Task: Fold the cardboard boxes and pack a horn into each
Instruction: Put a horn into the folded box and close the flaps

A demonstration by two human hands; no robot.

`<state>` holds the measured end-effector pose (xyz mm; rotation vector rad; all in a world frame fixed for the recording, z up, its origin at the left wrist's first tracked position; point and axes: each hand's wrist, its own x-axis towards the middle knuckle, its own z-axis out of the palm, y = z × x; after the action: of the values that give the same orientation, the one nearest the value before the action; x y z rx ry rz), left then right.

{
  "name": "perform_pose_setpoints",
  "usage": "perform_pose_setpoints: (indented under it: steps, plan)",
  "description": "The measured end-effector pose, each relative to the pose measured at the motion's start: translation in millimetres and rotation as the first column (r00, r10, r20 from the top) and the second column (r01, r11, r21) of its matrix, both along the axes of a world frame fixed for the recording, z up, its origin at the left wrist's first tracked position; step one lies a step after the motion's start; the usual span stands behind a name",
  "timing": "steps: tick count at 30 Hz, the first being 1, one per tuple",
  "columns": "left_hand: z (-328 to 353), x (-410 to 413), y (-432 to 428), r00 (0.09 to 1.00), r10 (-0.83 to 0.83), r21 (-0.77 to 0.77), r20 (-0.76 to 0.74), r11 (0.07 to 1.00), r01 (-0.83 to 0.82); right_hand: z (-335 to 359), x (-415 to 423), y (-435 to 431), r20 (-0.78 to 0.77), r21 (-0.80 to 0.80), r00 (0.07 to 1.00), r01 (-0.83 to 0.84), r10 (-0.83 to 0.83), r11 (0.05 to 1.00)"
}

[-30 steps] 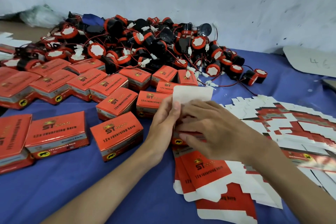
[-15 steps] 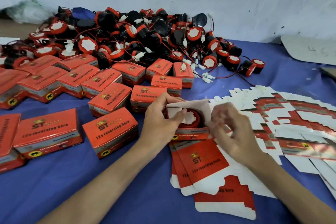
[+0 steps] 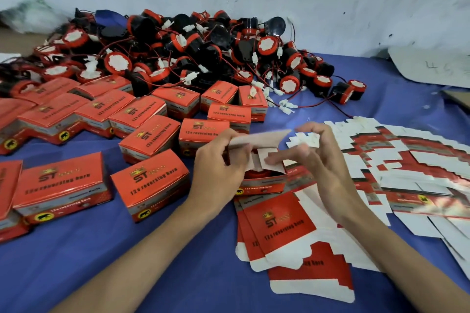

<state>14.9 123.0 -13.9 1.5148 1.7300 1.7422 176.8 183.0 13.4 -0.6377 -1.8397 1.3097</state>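
One small cardboard box [image 3: 264, 187] sits between the two hands, its front wall facing the person and its top open. A red-rimmed horn [image 3: 256, 174] shows just inside, below the fingertips.

The box looks like thin printed card: light, springy along its creases, easy to crush or tear if squeezed on the walls. I would hold it by the flap edges and fold along the scored lines. The horn inside probably gives it enough weight to stay put while the flaps are tucked. The glossy print may be a little slick under the fingers.

The left hand [image 3: 218, 162] has its fingers curled round the near end of the long lid flap [image 3: 259, 138], holding it raised and tilted over the opening. The right hand [image 3: 323, 160] is mostly spread. Its index finger [image 3: 284, 159] reaches straight across to the small side flap [image 3: 267, 153], seemingly pressing it inward, though blur hides the exact contact. It clasps nothing.

Flat box blanks [image 3: 277, 226] lie under the wrists, and more [image 3: 419, 160] fan out to the right of the right hand. Closed boxes [image 3: 150, 183] stand to the left of the left hand. A heap of loose horns [image 3: 193, 48] lies beyond both hands on the blue cloth [image 3: 178, 274].
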Motion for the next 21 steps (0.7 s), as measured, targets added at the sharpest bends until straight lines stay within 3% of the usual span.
perform_pose_setpoints:
  steps: [3, 7, 11, 15, 17, 19, 21]
  plan:
    - [2.2, -4.5, -1.2, 0.98, -0.028, 0.023, -0.196, 0.999, 0.033, 3.6, -3.7, 0.8, 0.009, -0.031, 1.0, 0.015, -0.015, 0.999]
    - [5.2, -8.5, -9.7, 0.937, -0.177, -0.067, -0.301, 0.984, 0.164, -2.2, -0.5, 0.4, 0.023, -0.007, 0.999, -0.022, 0.022, 1.0]
    - [5.8, -16.8, -11.0, 0.865, -0.206, -0.098, -0.458, 0.979, 0.181, -9.6, 0.4, -0.6, 0.1, 0.07, 0.995, -0.025, 0.018, 0.997]
    - [4.1, -20.6, -8.5, 0.813, -0.195, -0.011, -0.549, 0.974, 0.226, -12.1, 1.7, 0.9, 0.123, 0.242, 0.986, 0.076, -0.108, 0.967]
    - [2.7, -20.1, -7.5, 0.795, -0.17, 0.034, -0.582, 0.972, 0.233, -12.4, 1.7, 1.4, 0.106, 0.422, 0.974, 0.136, -0.198, 0.896]
    - [1.7, -20.2, -6.8, 0.791, -0.162, 0.055, -0.59, 0.969, 0.24, -14.8, 1.0, 0.9, 0.091, 0.652, 0.949, 0.172, -0.301, 0.739]
    - [1.4, -19.5, -6.8, 0.796, -0.164, 0.054, -0.582, 0.97, 0.239, -16.0, 2.9, 1.4, 0.114, 0.783, 0.919, 0.151, -0.378, 0.603]
